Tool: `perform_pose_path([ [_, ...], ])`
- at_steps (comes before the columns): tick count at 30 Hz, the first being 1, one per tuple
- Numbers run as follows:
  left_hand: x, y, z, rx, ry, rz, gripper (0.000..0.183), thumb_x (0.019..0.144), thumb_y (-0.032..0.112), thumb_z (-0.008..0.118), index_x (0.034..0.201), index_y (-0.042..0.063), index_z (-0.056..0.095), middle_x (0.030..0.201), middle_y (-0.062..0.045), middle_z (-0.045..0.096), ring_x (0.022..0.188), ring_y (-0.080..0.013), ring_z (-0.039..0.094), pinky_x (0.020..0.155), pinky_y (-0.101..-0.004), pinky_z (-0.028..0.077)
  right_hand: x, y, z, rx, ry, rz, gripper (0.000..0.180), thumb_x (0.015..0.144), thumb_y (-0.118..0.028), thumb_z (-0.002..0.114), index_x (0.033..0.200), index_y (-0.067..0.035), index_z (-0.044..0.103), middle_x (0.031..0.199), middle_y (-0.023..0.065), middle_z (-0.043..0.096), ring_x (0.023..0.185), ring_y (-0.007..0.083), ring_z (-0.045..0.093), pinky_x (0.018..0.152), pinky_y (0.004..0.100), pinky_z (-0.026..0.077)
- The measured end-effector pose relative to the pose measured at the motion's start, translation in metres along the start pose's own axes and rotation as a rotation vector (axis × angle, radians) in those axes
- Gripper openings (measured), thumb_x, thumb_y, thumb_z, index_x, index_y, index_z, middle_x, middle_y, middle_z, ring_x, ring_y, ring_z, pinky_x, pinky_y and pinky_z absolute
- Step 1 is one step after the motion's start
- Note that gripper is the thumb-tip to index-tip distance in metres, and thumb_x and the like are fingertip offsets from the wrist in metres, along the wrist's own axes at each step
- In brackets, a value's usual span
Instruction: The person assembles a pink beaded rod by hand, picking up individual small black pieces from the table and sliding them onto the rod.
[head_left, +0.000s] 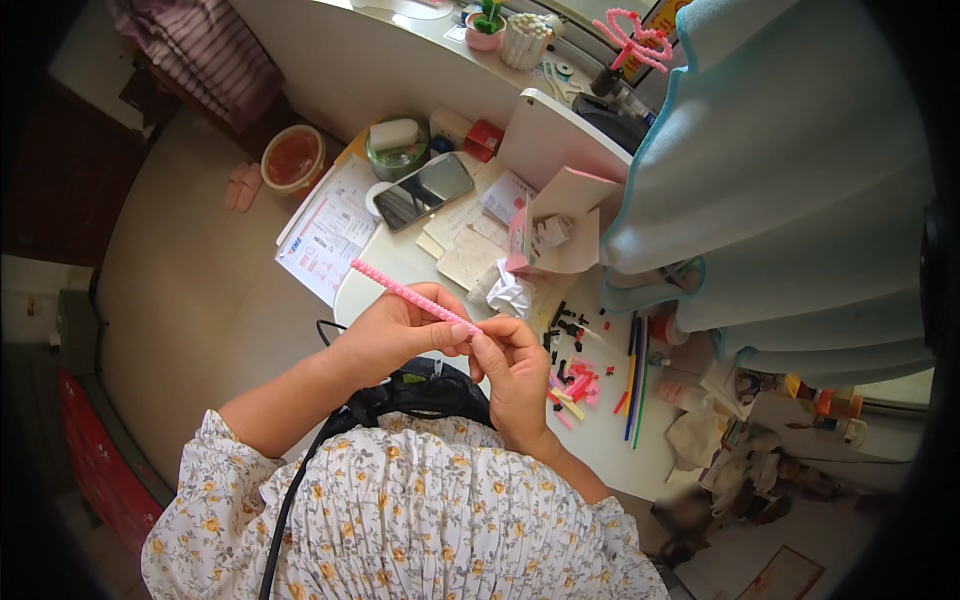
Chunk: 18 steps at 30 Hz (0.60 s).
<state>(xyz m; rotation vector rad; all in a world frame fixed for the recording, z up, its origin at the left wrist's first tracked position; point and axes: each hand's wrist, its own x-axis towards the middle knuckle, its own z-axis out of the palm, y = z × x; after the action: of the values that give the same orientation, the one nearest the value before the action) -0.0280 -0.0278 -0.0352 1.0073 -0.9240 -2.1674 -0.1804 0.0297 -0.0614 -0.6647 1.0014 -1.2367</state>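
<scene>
A thin pink knobbly rod (409, 294), beaded along its length, slants across both my hands above the table's near edge. My left hand (412, 326) grips it along its middle, thumb on top, with the far end sticking out past the fingers to the upper left. At the lower right end, the thumb and forefinger of my right hand (517, 375) pinch the rod's tip, so that tip is partly hidden. Right of my hands lies a heap of small pink, red and yellow plastic pieces (581, 382). Several black connector pieces (570, 328) are scattered just above it.
Long coloured sticks (634, 382) lie right of the heap. Beyond my hands are crumpled tissue (511, 291), an open pink-and-white box (555, 225), notebooks (471, 257), a smartphone (424, 193) and papers (326, 232). A blue curtain (780, 165) hangs at the right. A black cable (296, 487) runs down my front.
</scene>
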Motion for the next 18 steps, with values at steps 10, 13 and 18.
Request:
perform_pose_path([
  [10, -0.0011, 0.0009, 0.0022, 0.003, -0.032, -0.003, 0.02, 0.076, 0.007, 0.066, 0.09, 0.0, 0.052, 0.083, -0.004, 0.058, 0.078, -0.0101, 0.057, 0.072, -0.0229, 0.047, -0.0037, -0.0013, 0.0011, 0.062, -0.006, 0.04, 0.012, 0.083, -0.007, 0.057, 0.092, 0.0, 0.053, 0.077, 0.0052, 0.056, 0.057, 0.0084, 0.048, 0.049, 0.0186, 0.039],
  [13, -0.0003, -0.0033, -0.0042, 0.029, -0.046, -0.016, 0.021, 0.076, 0.008, 0.066, 0.09, 0.001, 0.053, 0.081, -0.003, 0.057, 0.075, -0.0093, 0.055, 0.069, -0.0223, 0.046, -0.0048, -0.0008, 0.0024, 0.067, -0.015, 0.062, 0.013, 0.083, -0.007, 0.057, 0.093, 0.001, 0.053, 0.077, 0.0053, 0.056, 0.057, 0.0086, 0.049, 0.049, 0.0188, 0.039],
  [18, 0.0022, -0.0001, 0.0045, 0.127, -0.005, -0.044, 0.018, 0.076, 0.008, 0.065, 0.087, 0.001, 0.054, 0.079, -0.003, 0.057, 0.073, -0.0095, 0.055, 0.068, -0.0222, 0.045, -0.0064, -0.0009, -0.0031, 0.026, -0.02, -0.007, 0.01, 0.085, -0.007, 0.056, 0.093, 0.0, 0.055, 0.077, 0.002, 0.057, 0.059, 0.004, 0.047, 0.052, 0.0169, 0.038],
])
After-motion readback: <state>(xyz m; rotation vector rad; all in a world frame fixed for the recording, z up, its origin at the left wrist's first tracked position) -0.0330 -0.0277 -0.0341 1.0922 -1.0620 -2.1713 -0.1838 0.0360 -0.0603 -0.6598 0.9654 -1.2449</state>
